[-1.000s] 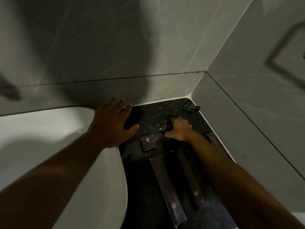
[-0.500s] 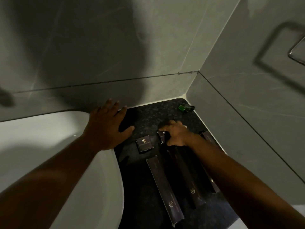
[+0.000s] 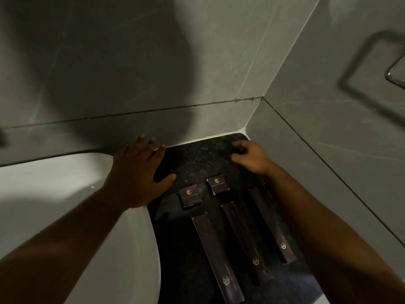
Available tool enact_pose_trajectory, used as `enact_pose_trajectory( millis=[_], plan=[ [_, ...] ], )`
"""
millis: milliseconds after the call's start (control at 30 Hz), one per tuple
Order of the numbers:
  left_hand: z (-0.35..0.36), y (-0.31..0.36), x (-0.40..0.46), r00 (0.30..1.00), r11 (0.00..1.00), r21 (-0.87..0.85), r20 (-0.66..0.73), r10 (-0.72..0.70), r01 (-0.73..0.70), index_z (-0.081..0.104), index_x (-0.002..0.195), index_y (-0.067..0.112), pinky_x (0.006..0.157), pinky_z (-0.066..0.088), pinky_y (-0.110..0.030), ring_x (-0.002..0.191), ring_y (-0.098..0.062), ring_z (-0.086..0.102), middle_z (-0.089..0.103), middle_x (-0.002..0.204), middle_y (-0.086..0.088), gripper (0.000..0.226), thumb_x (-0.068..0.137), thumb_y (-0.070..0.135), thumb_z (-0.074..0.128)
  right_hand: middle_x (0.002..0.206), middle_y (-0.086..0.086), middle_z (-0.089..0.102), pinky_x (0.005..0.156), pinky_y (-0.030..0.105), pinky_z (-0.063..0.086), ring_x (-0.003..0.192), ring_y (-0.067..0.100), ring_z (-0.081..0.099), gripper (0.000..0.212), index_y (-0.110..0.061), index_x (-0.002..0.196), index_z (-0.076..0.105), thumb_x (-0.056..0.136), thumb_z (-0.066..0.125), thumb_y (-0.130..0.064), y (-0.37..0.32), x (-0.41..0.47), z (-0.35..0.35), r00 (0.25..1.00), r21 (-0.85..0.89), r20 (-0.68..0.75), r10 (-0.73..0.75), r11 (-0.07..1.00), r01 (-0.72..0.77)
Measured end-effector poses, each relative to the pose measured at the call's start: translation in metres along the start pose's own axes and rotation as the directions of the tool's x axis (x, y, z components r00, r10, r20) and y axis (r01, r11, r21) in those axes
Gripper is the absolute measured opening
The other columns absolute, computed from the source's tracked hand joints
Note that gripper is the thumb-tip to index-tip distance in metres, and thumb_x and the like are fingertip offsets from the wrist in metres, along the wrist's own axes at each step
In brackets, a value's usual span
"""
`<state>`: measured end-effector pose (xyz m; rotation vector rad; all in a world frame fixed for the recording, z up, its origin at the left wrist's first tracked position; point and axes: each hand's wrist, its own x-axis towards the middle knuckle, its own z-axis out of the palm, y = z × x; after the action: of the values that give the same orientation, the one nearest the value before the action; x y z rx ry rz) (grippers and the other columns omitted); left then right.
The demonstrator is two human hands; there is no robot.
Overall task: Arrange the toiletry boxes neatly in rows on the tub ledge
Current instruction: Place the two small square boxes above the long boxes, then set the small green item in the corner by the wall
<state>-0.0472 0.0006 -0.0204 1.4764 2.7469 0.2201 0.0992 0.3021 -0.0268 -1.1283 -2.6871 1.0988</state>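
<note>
A: Largest first. What fills the view?

B: Grey tiled walls (image 3: 131,62) meeting at a corner; a curved metal rail (image 3: 394,73) is cut off by the right edge. Below them, the white bathtub (image 3: 54,205), its basin running out of view at left and bottom.

A: And the surface carrying the boxes?

B: The dark speckled stone tub ledge (image 3: 197,156), wedged between tub and right wall. Its near end is dim and partly hidden by the right forearm.

A: The hands?

B: The left hand (image 3: 140,172) lies flat, fingers spread, across the tub rim and the ledge's edge, holding nothing. The right hand (image 3: 249,156) is at the far corner of the ledge, fingers curled down; whether it grips anything beneath cannot be told.

A: Now the boxes.

B: Three long dark purple cardboard boxes lie side by side, lengthwise: the left long box (image 3: 217,257), the middle long box (image 3: 245,242), and the right long box (image 3: 271,224), whose right side the forearm partly covers. Beyond them, two small square dark boxes with gold emblems: the left small box (image 3: 189,196) and the right small box (image 3: 218,183), apart from each other. Their printing is too small to read.
</note>
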Motion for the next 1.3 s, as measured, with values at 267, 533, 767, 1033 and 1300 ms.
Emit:
enact_pose_trajectory(
  millis=[267, 533, 767, 1033, 1300],
  plan=[
    [-0.002, 0.001, 0.001, 1.0, 1.0, 0.0, 0.02, -0.01, 0.01, 0.025, 0.15, 0.024, 0.118, 0.018, -0.053, 0.15, -0.029, 0.011, 0.024, 0.161, -0.009, 0.089, 0.078, 0.075, 0.012, 0.119, 0.019, 0.063, 0.095, 0.046, 0.049, 0.11, 0.035, 0.059, 0.039, -0.007, 0.12, 0.059, 0.089, 0.061, -0.031, 0.02, 0.051, -0.001, 0.963, -0.443, -0.198, 0.184, 0.86, -0.255],
    [-0.004, 0.002, -0.001, 1.0, 1.0, 0.004, 0.019, -0.001, 0.001, 0.034, 0.148, 0.021, 0.114, 0.025, -0.054, 0.148, -0.032, 0.02, 0.033, 0.157, -0.012, 0.085, 0.081, 0.071, 0.019, 0.113, 0.02, 0.064, 0.089, 0.041, 0.051, 0.104, 0.037, 0.061, 0.036, -0.007, 0.117, 0.06, 0.088, 0.064, -0.027, 0.028, 0.054, 0.008, 0.974, -0.326, -0.216, 0.061, 0.936, -0.131],
    [-0.007, 0.003, -0.002, 0.999, 1.0, -0.004, 0.034, -0.003, 0.003, 0.034, 0.148, 0.021, 0.114, 0.022, -0.055, 0.148, -0.033, 0.019, 0.033, 0.157, -0.013, 0.088, 0.079, 0.073, 0.017, 0.096, 0.013, 0.071, 0.078, 0.035, 0.053, 0.088, 0.025, 0.066, 0.02, -0.01, 0.094, 0.073, 0.077, 0.072, -0.02, 0.032, 0.019, -0.007, 0.998, -0.291, 0.029, 0.053, 0.956, -0.043],
    [-0.009, 0.005, -0.002, 0.999, 1.0, 0.009, 0.04, 0.005, -0.006, 0.04, 0.145, 0.018, 0.112, 0.026, -0.055, 0.146, -0.035, 0.025, 0.039, 0.153, -0.015, 0.097, 0.078, 0.079, 0.005, 0.097, 0.011, 0.071, 0.077, 0.029, 0.048, 0.089, 0.022, 0.064, 0.021, -0.01, 0.094, 0.073, 0.075, 0.071, -0.018, 0.034, -0.004, -0.008, 0.993, -0.346, 0.096, 0.071, 0.938, -0.033],
    [-0.008, 0.004, -0.002, 0.999, 1.0, -0.001, 0.039, -0.004, 0.004, 0.037, 0.146, 0.019, 0.113, 0.024, -0.056, 0.147, -0.035, 0.022, 0.037, 0.154, -0.015, 0.088, 0.078, 0.073, 0.019, 0.086, -0.002, 0.068, 0.065, 0.026, 0.049, 0.08, 0.014, 0.065, 0.023, -0.021, 0.087, 0.067, 0.082, 0.068, -0.044, 0.041, -0.008, -0.014, 0.994, -0.048, 0.002, 0.111, 0.993, -0.111]
  ],
)
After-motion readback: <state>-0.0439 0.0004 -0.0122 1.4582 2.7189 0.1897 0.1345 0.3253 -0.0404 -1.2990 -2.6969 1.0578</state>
